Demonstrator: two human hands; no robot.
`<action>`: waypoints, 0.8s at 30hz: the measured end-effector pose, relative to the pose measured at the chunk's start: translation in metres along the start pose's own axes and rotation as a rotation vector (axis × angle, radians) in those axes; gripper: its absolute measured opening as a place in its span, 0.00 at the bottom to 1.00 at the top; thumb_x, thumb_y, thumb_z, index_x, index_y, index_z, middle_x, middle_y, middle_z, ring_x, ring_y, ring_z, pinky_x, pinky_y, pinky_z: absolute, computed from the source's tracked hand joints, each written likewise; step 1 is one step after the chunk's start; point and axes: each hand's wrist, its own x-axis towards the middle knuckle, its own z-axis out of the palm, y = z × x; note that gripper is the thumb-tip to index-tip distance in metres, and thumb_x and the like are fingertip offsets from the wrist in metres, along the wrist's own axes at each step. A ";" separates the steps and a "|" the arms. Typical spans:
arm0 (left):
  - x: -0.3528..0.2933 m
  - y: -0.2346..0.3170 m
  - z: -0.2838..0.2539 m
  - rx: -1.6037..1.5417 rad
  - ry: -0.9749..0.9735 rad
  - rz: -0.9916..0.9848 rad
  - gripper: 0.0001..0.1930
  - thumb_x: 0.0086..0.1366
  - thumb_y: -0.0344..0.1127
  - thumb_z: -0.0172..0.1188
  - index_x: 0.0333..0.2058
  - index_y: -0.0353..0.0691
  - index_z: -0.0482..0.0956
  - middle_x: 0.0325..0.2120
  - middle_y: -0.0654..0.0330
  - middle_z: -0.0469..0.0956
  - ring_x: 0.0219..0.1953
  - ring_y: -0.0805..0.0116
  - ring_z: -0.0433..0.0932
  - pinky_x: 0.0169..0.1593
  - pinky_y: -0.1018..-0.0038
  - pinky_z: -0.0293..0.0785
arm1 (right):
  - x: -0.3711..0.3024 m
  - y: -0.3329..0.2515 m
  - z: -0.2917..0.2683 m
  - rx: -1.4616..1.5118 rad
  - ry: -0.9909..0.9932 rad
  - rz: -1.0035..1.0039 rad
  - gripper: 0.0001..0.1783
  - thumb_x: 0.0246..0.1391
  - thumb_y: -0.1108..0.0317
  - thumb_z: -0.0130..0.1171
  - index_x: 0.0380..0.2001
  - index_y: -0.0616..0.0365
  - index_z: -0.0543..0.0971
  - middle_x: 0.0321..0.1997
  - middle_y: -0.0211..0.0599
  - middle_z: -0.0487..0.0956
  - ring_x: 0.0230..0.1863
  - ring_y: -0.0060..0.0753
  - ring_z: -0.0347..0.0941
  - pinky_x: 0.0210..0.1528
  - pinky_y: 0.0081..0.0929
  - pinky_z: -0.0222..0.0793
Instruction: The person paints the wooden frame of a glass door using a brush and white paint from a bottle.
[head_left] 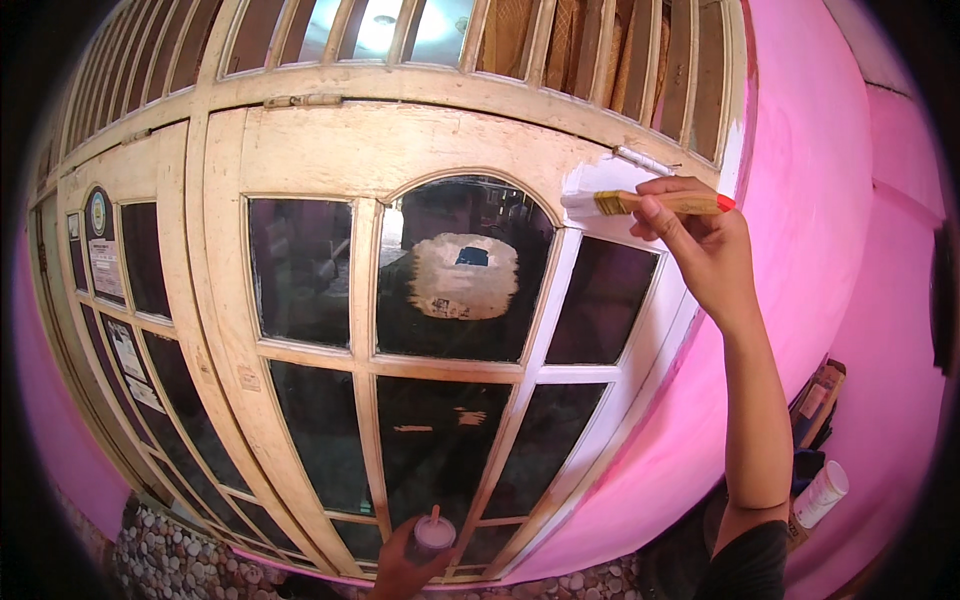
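Note:
My right hand (700, 240) is raised and holds a paintbrush (650, 203) with a wooden handle and a red tip, its white bristles pressed against the upper right part of a cream wooden window door (400, 150). A patch of fresh white paint (605, 178) lies around the bristles, and the right side of the frame below is white too. My left hand (405, 565) is low at the bottom edge and holds a small cup (434, 535) with a stick standing in it.
The window door has several dark glass panes (300, 270); a second leaf with stickers (110, 260) stands to the left. Pink wall (830, 250) surrounds the frame. A white tube (820, 495) and other items lie at the lower right. Pebble paving (180, 565) runs below.

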 end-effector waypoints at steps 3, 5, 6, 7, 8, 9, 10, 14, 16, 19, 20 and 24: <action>-0.001 -0.004 0.000 0.063 -0.007 0.010 0.38 0.53 0.44 0.82 0.59 0.35 0.76 0.47 0.48 0.84 0.50 0.55 0.84 0.55 0.62 0.79 | 0.013 0.009 -0.005 -0.080 0.089 -0.138 0.13 0.67 0.65 0.65 0.43 0.68 0.85 0.46 0.39 0.84 0.38 0.28 0.82 0.44 0.26 0.81; 0.000 0.000 -0.001 0.049 -0.027 -0.040 0.38 0.53 0.45 0.81 0.58 0.34 0.76 0.48 0.47 0.84 0.50 0.55 0.84 0.55 0.63 0.79 | 0.016 -0.002 -0.009 -0.052 0.114 -0.104 0.13 0.66 0.66 0.65 0.43 0.67 0.85 0.46 0.39 0.84 0.38 0.28 0.82 0.44 0.26 0.81; -0.001 -0.001 -0.002 0.051 -0.024 -0.042 0.38 0.53 0.45 0.81 0.58 0.34 0.76 0.48 0.47 0.84 0.50 0.55 0.84 0.55 0.63 0.79 | 0.017 -0.007 -0.008 -0.021 0.133 -0.074 0.12 0.66 0.66 0.65 0.43 0.67 0.85 0.47 0.39 0.84 0.38 0.27 0.82 0.44 0.25 0.81; -0.001 -0.003 -0.002 0.063 -0.018 -0.032 0.38 0.53 0.45 0.81 0.58 0.34 0.76 0.48 0.47 0.84 0.50 0.55 0.84 0.54 0.63 0.79 | 0.014 -0.007 -0.010 -0.022 0.103 -0.077 0.11 0.66 0.68 0.65 0.43 0.66 0.85 0.47 0.40 0.84 0.39 0.27 0.82 0.43 0.24 0.81; -0.002 -0.004 -0.002 0.075 -0.012 -0.023 0.38 0.53 0.45 0.81 0.58 0.34 0.76 0.48 0.47 0.84 0.50 0.55 0.84 0.54 0.63 0.79 | 0.008 -0.006 -0.007 -0.019 0.102 -0.077 0.11 0.66 0.68 0.65 0.43 0.66 0.85 0.47 0.40 0.84 0.39 0.27 0.82 0.43 0.24 0.81; -0.003 -0.005 -0.002 0.075 -0.009 -0.025 0.38 0.53 0.45 0.81 0.58 0.34 0.76 0.48 0.47 0.84 0.50 0.55 0.84 0.54 0.63 0.79 | 0.000 -0.005 -0.004 0.018 0.043 -0.061 0.10 0.66 0.68 0.65 0.43 0.66 0.86 0.47 0.40 0.84 0.39 0.27 0.82 0.43 0.24 0.81; -0.003 -0.007 -0.003 0.081 -0.011 -0.032 0.38 0.53 0.44 0.81 0.58 0.34 0.76 0.47 0.47 0.84 0.49 0.56 0.84 0.54 0.63 0.79 | -0.006 -0.004 0.000 0.056 -0.017 -0.046 0.10 0.66 0.69 0.65 0.42 0.66 0.86 0.47 0.40 0.84 0.39 0.27 0.82 0.43 0.24 0.81; -0.005 -0.015 0.000 0.037 -0.027 -0.040 0.37 0.54 0.42 0.81 0.59 0.33 0.75 0.47 0.48 0.83 0.49 0.59 0.84 0.54 0.64 0.79 | -0.006 0.011 0.000 -0.009 0.007 -0.083 0.11 0.66 0.69 0.65 0.42 0.68 0.85 0.46 0.41 0.83 0.39 0.28 0.82 0.43 0.26 0.83; -0.005 -0.015 0.001 0.025 -0.031 -0.049 0.37 0.54 0.41 0.81 0.59 0.32 0.75 0.47 0.48 0.83 0.49 0.59 0.84 0.54 0.65 0.79 | 0.001 0.008 -0.003 -0.010 0.041 -0.082 0.11 0.66 0.68 0.65 0.42 0.67 0.85 0.46 0.40 0.84 0.38 0.27 0.82 0.43 0.25 0.82; -0.003 -0.009 -0.001 0.038 -0.027 -0.041 0.37 0.55 0.41 0.81 0.59 0.31 0.74 0.47 0.48 0.83 0.49 0.59 0.83 0.54 0.65 0.79 | 0.007 -0.002 -0.007 -0.008 0.100 -0.010 0.12 0.66 0.66 0.66 0.43 0.67 0.84 0.44 0.37 0.84 0.37 0.27 0.82 0.44 0.26 0.81; -0.003 -0.008 -0.002 0.062 -0.023 -0.023 0.37 0.55 0.41 0.81 0.59 0.31 0.74 0.47 0.48 0.83 0.49 0.59 0.83 0.54 0.65 0.79 | 0.005 0.000 -0.006 -0.004 0.099 -0.009 0.12 0.66 0.66 0.66 0.43 0.67 0.84 0.44 0.37 0.84 0.37 0.27 0.82 0.44 0.26 0.81; -0.002 -0.010 -0.001 0.037 -0.024 -0.020 0.37 0.54 0.41 0.81 0.59 0.30 0.74 0.47 0.47 0.83 0.49 0.58 0.84 0.53 0.65 0.79 | 0.003 0.004 -0.004 0.022 -0.026 -0.009 0.12 0.66 0.67 0.66 0.42 0.67 0.84 0.45 0.38 0.83 0.37 0.27 0.82 0.43 0.26 0.81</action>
